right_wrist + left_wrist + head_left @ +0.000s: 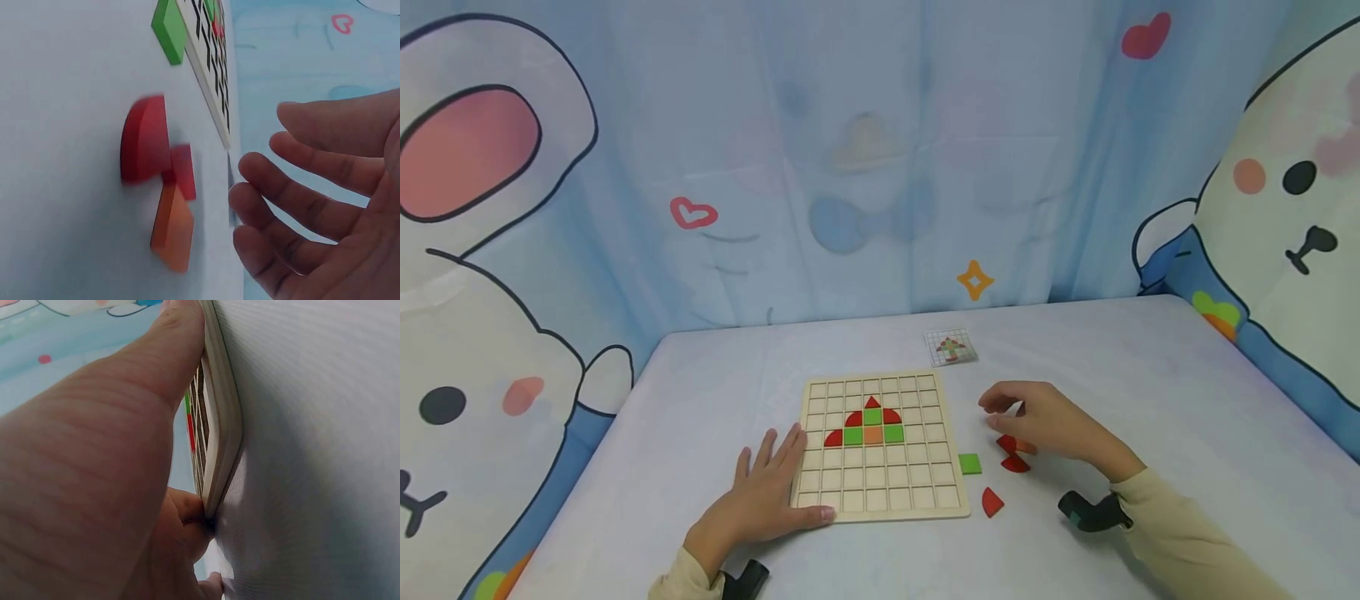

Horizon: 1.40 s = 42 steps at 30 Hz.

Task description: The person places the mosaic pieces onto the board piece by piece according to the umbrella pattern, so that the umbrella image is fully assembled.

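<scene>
A wooden grid board [897, 500] lies mid-table with red, green and orange pieces set into its upper cells. My left hand [760, 500] rests at the board's lower left corner, thumb along the front edge, fingers spread against the left side. To the right of the board, my right hand [1048, 421] hovers above loose pieces, fingers loosely bent with nothing between them. Below it are an orange piece [175, 231] and two red quarter-round pieces, the nearer one [145, 140] in the right wrist view. Another red quarter-round piece [992, 502] lies closer to the front.
A green square [970, 463] lies against the board's right edge. Behind the board is a small pattern card [951, 346] with a printed grid figure. White cloth [730, 392] covers the table, and a blue cartoon curtain [737, 150] hangs along its back.
</scene>
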### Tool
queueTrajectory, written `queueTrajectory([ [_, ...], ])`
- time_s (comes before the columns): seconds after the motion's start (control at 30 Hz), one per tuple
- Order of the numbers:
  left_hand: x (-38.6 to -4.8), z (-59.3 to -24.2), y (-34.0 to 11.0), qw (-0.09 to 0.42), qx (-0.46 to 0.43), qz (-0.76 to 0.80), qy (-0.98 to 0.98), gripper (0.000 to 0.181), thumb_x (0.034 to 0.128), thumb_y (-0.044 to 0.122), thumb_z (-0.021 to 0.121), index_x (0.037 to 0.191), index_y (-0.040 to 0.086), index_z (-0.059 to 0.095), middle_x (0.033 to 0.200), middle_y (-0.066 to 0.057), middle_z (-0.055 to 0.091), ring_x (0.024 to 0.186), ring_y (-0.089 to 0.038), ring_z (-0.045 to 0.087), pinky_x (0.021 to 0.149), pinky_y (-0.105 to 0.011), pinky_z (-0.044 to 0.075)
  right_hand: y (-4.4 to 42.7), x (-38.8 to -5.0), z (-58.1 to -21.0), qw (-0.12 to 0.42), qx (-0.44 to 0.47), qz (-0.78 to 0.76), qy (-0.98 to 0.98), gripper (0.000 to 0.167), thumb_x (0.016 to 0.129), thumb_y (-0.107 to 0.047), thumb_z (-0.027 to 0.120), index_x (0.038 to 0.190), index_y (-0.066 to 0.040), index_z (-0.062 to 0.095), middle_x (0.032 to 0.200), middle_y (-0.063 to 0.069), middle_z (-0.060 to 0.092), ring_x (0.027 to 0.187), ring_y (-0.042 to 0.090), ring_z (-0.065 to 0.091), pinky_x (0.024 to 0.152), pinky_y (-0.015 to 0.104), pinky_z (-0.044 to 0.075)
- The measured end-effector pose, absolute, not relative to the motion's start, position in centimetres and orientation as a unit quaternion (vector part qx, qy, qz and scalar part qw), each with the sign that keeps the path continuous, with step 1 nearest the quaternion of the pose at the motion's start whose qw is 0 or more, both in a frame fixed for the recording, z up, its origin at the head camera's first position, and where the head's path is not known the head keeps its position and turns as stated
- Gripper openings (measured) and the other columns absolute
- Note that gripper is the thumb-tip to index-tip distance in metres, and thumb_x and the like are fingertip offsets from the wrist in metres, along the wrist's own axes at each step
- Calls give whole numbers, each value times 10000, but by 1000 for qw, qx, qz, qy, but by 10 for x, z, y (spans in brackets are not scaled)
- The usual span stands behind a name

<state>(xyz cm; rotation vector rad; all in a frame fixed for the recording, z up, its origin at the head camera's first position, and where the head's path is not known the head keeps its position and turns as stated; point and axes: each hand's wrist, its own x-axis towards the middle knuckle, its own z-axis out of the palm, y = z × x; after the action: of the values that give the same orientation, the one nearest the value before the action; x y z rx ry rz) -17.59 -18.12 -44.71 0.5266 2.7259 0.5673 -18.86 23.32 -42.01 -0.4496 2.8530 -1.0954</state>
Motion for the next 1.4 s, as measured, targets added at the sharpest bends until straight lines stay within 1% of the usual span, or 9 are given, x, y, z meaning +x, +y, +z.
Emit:
queueTrajectory([
  [0.2,-177,-448,-182,152,187,198,950,1245,851,726,779,1707,26,205,1790,-103,132,1628,-436,15,1231,-710,-14,246,-189,-423,43,-146,-319,935,223,948,-153,814,1118,-23,752,1059,22,712,986,241,633,857,438,594],
  [0.3,-177,-449,-183,153,188,197,950,1247,853,729,775,1707,26,200,1791,-103,128,1628,-436,13,1231,-710,-16,249,-190,-424,57,-139,-293,944,204,915,-180,852,1022,-41,747,982,12,680,949,243,597,814,430,580],
  [0.43,-177,-448,-183,155,188,198,950,1246,853,728,774,1706,23,203,1790,-105,133,1627,-438,16,1231,-710,-14,249,-191,-425,73,-122,-264,954,211,881,-221,880,906,-89,718,898,18,592,937,262,520,723,385,507],
  [0.57,-177,-447,-183,155,187,198,950,1245,853,728,773,1706,23,203,1789,-105,136,1627,-439,17,1230,-712,-11,246,-190,-429,71,-117,-238,962,243,852,-216,897,867,-106,681,887,19,549,990,310,486,720,378,475],
  [0.8,-177,-447,-183,152,185,194,951,1246,849,726,778,1705,21,209,1789,-111,138,1627,-441,19,1230,-714,-11,241,-191,-436,53,-141,-254,955,220,862,-110,873,901,-109,656,898,-6,565,1026,320,474,758,387,469],
  [0.9,-176,-448,-182,151,185,195,951,1246,847,726,781,1703,19,214,1788,-114,141,1626,-441,22,1231,-711,-11,239,-192,-437,51,-146,-277,948,219,872,-52,844,928,-112,641,894,-18,591,979,271,510,772,369,514],
  [1.03,-176,-448,-182,152,188,196,950,1246,850,727,777,1704,20,208,1789,-110,138,1627,-439,18,1233,-707,-16,238,-192,-437,31,-148,-313,938,194,907,13,790,965,-96,639,868,-24,604,864,205,561,724,307,553],
  [1.2,-178,-447,-183,153,194,194,949,1235,862,725,767,1710,33,196,1790,-101,132,1628,-435,7,1232,-706,-19,235,-193,-433,0,-139,-354,925,147,960,17,742,1018,-88,657,885,-21,637,837,197,593,680,282,560],
  [1.4,-178,-448,-182,153,189,194,950,1248,851,730,773,1706,22,202,1788,-117,134,1626,-445,14,1228,-714,-17,224,-197,-426,14,-141,-401,905,114,985,-4,727,1064,-71,679,898,12,676,797,195,639,692,310,566],
])
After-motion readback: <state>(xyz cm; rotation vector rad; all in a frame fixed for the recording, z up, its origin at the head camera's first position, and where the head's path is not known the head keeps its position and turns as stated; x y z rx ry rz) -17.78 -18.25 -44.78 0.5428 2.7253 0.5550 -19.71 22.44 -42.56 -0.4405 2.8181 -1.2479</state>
